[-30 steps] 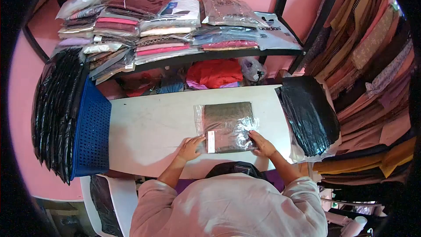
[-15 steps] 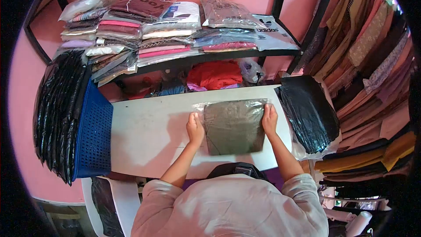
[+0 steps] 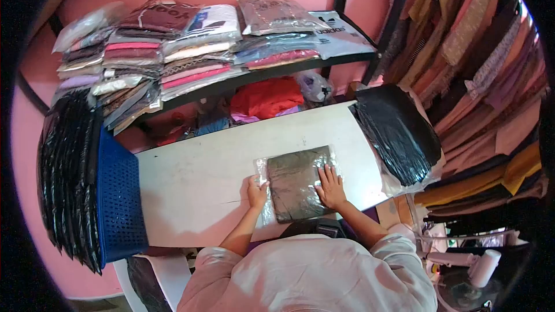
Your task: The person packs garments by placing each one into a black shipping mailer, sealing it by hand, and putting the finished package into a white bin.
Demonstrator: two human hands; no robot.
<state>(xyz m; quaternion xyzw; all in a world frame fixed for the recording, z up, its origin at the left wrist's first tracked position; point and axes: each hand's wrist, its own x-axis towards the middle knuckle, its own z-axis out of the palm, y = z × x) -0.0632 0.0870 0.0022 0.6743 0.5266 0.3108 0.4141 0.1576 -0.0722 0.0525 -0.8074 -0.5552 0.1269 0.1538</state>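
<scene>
A folded olive-green garment in a clear plastic bag (image 3: pixel 293 188) lies on the white table (image 3: pixel 191 190), near its front edge. My left hand (image 3: pixel 257 193) is closed on the left edge of the bag, where a strip of loose clear plastic sticks out past the cloth. On the right part of the package, my right hand (image 3: pixel 331 188) rests flat with its fingers stretched and apart. The cloth under that palm is hidden.
A blue basket (image 3: pixel 121 190) with a stack of black plastic packages (image 3: pixel 68 179) stands at the left. Black plastic bags (image 3: pixel 396 133) lie at the table's right end. A shelf of bagged clothes (image 3: pixel 196 52) is behind; hanging clothes (image 3: pixel 480 81) line the right.
The package has come down onto the table, nearer to me. My right hand has let go of its right edge and moved onto its surface; my left hand stays at the left edge.
</scene>
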